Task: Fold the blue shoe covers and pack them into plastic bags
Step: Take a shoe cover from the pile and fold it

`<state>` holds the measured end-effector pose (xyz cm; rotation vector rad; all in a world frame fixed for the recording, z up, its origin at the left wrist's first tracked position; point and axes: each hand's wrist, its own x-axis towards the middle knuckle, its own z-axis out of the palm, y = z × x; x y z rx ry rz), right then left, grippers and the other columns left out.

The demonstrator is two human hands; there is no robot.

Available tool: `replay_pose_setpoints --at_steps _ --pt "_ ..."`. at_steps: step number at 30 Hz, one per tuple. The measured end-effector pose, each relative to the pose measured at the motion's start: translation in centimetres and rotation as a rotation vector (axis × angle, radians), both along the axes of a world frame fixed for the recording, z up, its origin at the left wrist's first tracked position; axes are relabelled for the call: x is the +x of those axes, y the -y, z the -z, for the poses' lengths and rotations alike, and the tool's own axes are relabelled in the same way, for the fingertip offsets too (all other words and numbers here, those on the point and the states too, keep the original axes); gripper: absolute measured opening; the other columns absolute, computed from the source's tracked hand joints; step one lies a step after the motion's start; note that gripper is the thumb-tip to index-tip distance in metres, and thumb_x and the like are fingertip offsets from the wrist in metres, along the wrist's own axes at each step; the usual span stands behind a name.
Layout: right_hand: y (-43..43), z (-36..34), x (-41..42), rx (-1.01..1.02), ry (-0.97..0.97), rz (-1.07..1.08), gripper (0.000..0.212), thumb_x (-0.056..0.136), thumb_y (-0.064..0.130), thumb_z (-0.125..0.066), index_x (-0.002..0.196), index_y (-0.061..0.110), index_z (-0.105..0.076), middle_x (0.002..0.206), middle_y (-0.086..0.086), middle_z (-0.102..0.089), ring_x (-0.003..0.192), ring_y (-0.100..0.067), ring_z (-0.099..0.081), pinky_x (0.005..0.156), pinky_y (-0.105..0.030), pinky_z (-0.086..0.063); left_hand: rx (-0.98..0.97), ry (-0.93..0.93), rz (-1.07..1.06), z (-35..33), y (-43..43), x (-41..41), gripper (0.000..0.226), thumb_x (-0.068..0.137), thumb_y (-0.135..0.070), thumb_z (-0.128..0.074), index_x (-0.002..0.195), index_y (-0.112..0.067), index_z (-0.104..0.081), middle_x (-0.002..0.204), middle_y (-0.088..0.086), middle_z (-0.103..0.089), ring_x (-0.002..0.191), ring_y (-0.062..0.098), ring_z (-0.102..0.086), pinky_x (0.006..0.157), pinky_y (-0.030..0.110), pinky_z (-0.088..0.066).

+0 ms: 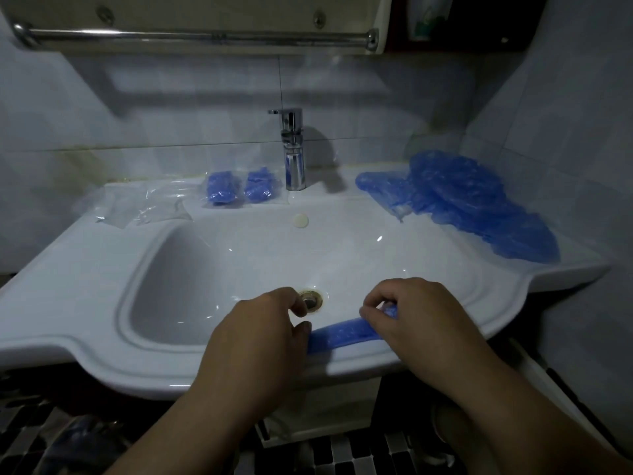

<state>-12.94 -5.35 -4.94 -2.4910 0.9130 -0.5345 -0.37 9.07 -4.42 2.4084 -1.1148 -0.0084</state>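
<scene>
Over sink rim [102,341], hands [339,323] gripping shoe cover [337,334]

A single wide-angle view from the person's head looks forward and steeply down, close over a white sink [102,269]. The faucet [293,149] stands at 12 o'clock against the tiled wall, and a towel bar [191,37] crosses the top edge. Both forearms enter from 6 o'clock, with tiled floor [34,440] showing beneath the sink's near rim. Straight lines bow toward the frame edges.
</scene>
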Motion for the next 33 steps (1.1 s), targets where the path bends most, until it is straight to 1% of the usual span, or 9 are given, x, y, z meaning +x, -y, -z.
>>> replay_pose_setpoints --at_steps 7,12,15,18,21,24,26,29,33 --pt "-0.1 -0.2 0.3 -0.013 -0.049 -0.006 0.016 0.090 0.039 -0.065 0.090 0.025 -0.073 0.091 0.010 -0.070 0.082 -0.008 -0.063 0.082 -0.030 -0.054 0.218 0.194 -0.034 -0.3 -1.1 1.6 0.020 0.097 -0.046 -0.045 0.097 -0.031 -0.059 0.081 -0.007 -0.061 0.078 0.009 -0.056 0.066 0.027 -0.041" --pt "-0.2 -0.4 0.3 -0.020 -0.081 -0.016 0.017 0.091 0.040 -0.063 0.091 0.026 -0.073 0.091 0.011 -0.070 0.081 -0.008 -0.063 0.082 -0.029 -0.054 0.320 0.380 -0.008 -0.3 -2.5 2.9 0.011 0.093 -0.031 -0.049 0.101 -0.033 -0.055 0.095 -0.009 -0.052 0.093 0.015 -0.055 0.072 0.030 -0.042" --pt "-0.3 -0.7 0.4 -0.017 -0.111 -0.017 0.017 0.091 0.040 -0.063 0.093 0.027 -0.074 0.094 0.010 -0.071 0.083 -0.008 -0.063 0.082 -0.028 -0.053 0.165 0.387 0.038 -0.2 -2.2 2.8 0.033 0.080 -0.019 -0.067 0.109 -0.034 -0.062 0.102 -0.010 -0.057 0.092 0.016 -0.056 0.071 0.032 -0.046" --pt "-0.3 -1.0 0.5 0.004 -0.155 -0.021 0.017 0.092 0.039 -0.062 0.097 0.028 -0.073 0.097 0.008 -0.071 0.085 -0.009 -0.064 0.083 -0.026 -0.053 0.008 0.351 0.323 -0.6 -1.4 0.6 0.035 0.084 -0.043 -0.050 0.115 -0.034 -0.062 0.110 -0.015 -0.061 0.096 0.007 -0.057 0.084 0.023 -0.047" --pt "-0.3 -1.3 0.6 0.006 -0.192 -0.042 0.017 0.093 0.039 -0.060 0.098 0.028 -0.073 0.098 0.008 -0.071 0.085 -0.010 -0.063 0.083 -0.027 -0.053 0.155 0.317 0.451 0.7 -0.9 -0.9 0.068 0.082 -0.069 -0.038 0.136 -0.028 -0.050 0.133 -0.012 -0.058 0.118 0.006 -0.056 0.100 0.021 -0.042" --pt "-0.3 -1.3 0.8 0.006 -0.218 -0.044 0.020 0.095 0.039 -0.058 0.100 0.027 -0.073 0.099 0.007 -0.070 0.086 -0.010 -0.062 0.086 -0.027 -0.052 0.325 0.252 0.522 1.5 -0.7 -0.8 0.086 0.086 -0.075 -0.035 0.155 -0.031 -0.009 0.161 -0.013 -0.018 0.144 0.009 -0.027 0.117 0.029 -0.019" --pt "-0.4 -1.4 0.8 -0.010 -0.221 -0.041 0.021 0.096 0.038 -0.056 0.103 0.027 -0.073 0.101 0.007 -0.071 0.087 -0.011 -0.063 0.087 -0.027 -0.052 0.382 0.273 0.521 1.9 -0.7 -0.8 0.091 0.088 -0.072 -0.039 0.153 -0.033 0.010 0.163 -0.014 -0.001 0.147 0.009 -0.012 0.121 0.032 -0.007" --pt "-0.5 -1.4 1.1 -0.082 -0.274 -0.028 0.021 0.097 0.037 -0.055 0.107 0.027 -0.070 0.103 0.005 -0.069 0.089 -0.012 -0.062 0.088 -0.027 -0.052 0.401 0.258 0.485 1.8 -0.5 -1.2 0.093 0.089 -0.069 -0.045 0.153 -0.032 0.012 0.163 -0.012 -0.002 0.148 0.011 -0.011 0.121 0.035 -0.003" --pt "-1.2 -0.7 1.4 -0.485 -0.212 -0.108 0.014 0.087 0.032 -0.067 0.099 0.025 -0.069 0.097 0.004 -0.064 0.091 -0.015 -0.057 0.090 -0.031 -0.045 0.399 0.278 0.496 1.5 -0.4 -1.1 0.095 0.086 -0.070 -0.048 0.153 -0.031 0.007 0.161 -0.010 -0.008 0.146 0.013 -0.017 0.122 0.041 -0.010"
